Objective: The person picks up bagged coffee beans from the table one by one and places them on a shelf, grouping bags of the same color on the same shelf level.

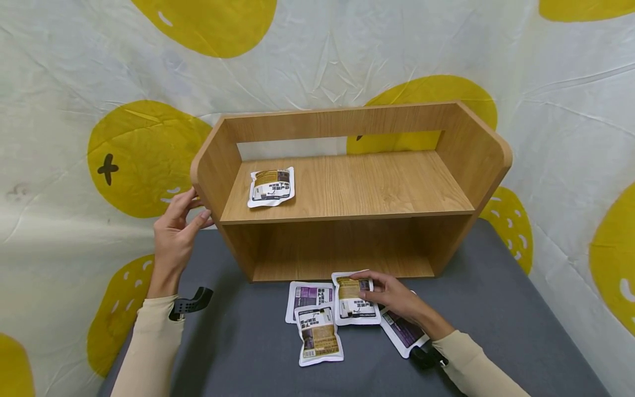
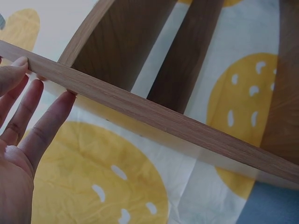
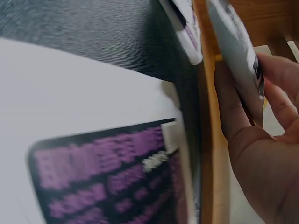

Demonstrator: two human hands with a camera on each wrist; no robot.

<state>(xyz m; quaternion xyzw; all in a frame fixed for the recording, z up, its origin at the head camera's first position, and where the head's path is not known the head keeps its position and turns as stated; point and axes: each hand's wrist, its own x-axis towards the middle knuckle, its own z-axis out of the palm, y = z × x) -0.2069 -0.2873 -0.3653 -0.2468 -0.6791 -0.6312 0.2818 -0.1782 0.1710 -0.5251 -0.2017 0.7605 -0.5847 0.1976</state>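
A wooden two-tier shelf (image 1: 347,187) stands on the table. My left hand (image 1: 175,234) touches the outer side of its left panel, fingers fairly straight and fingertips at the edge in the left wrist view. My right hand (image 1: 397,298) pinches a white pouch with a brown label (image 1: 349,303) between thumb and fingers, in front of the lower tier. In the right wrist view this pouch (image 3: 238,60) is seen edge-on. Beside it lie a purple-label pouch (image 1: 303,298) and another brown-label pouch (image 1: 319,342). A second purple-label pouch (image 1: 404,333) is partly hidden under my right wrist.
One brown-label pouch (image 1: 272,187) lies on the upper tier at the left. The grey tabletop (image 1: 248,353) extends around the shelf. Behind hangs a pale curtain (image 1: 317,71) with yellow shapes.
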